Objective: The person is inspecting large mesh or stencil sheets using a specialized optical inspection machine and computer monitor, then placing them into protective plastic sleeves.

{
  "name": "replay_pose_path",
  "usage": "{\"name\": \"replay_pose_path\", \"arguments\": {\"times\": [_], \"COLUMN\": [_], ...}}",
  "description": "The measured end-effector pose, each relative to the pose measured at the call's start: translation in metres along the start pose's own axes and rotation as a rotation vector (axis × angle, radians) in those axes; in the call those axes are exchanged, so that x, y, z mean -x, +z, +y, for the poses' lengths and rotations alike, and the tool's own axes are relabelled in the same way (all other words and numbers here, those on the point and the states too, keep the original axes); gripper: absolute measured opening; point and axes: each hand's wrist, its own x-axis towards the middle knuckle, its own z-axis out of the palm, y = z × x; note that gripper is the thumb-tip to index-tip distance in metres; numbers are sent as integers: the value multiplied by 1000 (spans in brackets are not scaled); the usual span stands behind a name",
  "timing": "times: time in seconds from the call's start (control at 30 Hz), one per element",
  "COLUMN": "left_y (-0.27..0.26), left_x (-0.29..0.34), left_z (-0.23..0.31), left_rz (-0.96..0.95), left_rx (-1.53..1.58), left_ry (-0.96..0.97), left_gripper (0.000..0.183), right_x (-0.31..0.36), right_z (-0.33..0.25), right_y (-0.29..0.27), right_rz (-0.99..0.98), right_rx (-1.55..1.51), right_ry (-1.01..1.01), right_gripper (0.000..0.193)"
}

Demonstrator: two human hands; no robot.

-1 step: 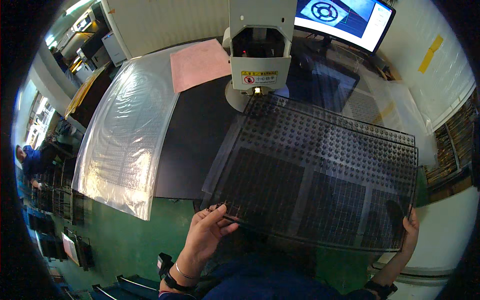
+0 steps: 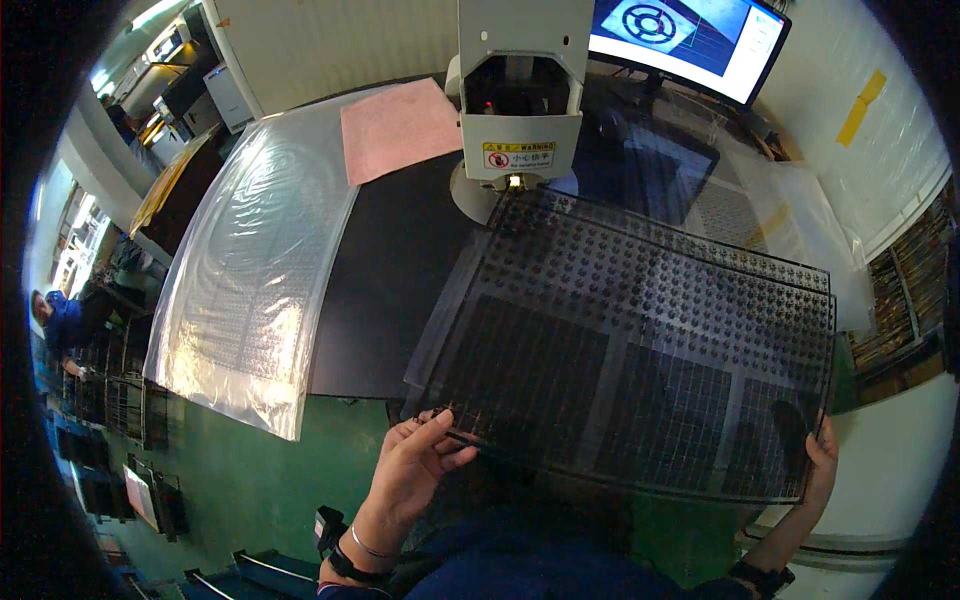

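A large dark, see-through film sheet [image 2: 640, 370] with rows of small printed patterns spans the front of the black table and overhangs its near edge. At its near left corner, my left hand [image 2: 422, 455] pinches the edge between thumb and fingers. My right hand [image 2: 822, 455] grips the near right corner, thumb on top and the other fingers mostly hidden behind. The sheet's far left corner lies under the head of a pale grey machine [image 2: 520, 140], where a small light [image 2: 515, 181] glows.
A clear plastic sleeve [image 2: 240, 270] with a patterned sheet covers the table's left side. Near it lies a pink cloth [image 2: 400, 130]. A lit monitor [image 2: 690, 40] stands at the back right, showing a ring pattern. Another person [image 2: 65, 315] is at the far left, beside dark racks [image 2: 125, 400].
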Motion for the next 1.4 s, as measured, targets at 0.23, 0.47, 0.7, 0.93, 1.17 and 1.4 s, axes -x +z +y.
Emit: {"name": "replay_pose_path", "arguments": {"times": [0.23,0.47,0.7,0.93,1.17,1.4], "left_y": [-8,-15,-26,-51,-69,-68], "left_x": [-2,1,2,8,29,110], "left_z": [-7,-10,-9,13,46,86], "left_rz": [-16,-71,-69,-90,-52,260], "left_rx": [23,2,17,120,-516,-648], "left_ry": [-12,56,104,130,338,893], "left_gripper": [10,14,23,32,26,21], "right_x": [0,1,6,14,-19,-68], "right_z": [2,3,3,16,49,16], "right_y": [3,7,2,1,2,71], "right_rz": [-15,-31,-27,-65,-20,-122], "right_rx": [-29,-35,-14,37,70,-99], "right_ry": [3,1,-3,12,-74,-232], "right_gripper": [51,52,53,54,55,58]}}
